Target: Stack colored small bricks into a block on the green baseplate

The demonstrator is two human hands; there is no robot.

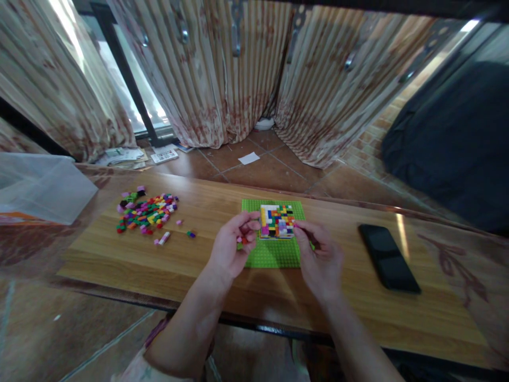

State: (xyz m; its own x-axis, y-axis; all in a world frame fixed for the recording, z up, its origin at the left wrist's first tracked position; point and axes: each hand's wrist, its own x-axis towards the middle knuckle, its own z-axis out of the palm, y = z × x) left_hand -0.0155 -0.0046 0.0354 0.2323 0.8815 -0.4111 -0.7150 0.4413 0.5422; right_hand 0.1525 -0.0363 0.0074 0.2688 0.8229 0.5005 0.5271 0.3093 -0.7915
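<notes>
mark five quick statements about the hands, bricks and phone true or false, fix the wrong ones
1. The left hand holds a red brick. True.
2. The right hand is on the phone. False: it is at the block, fingertips at a small pink brick.
3. The loose bricks lie left of the baseplate. True.
4. The baseplate is blue. False: it is green.
5. The phone's screen is dark. True.
</notes>
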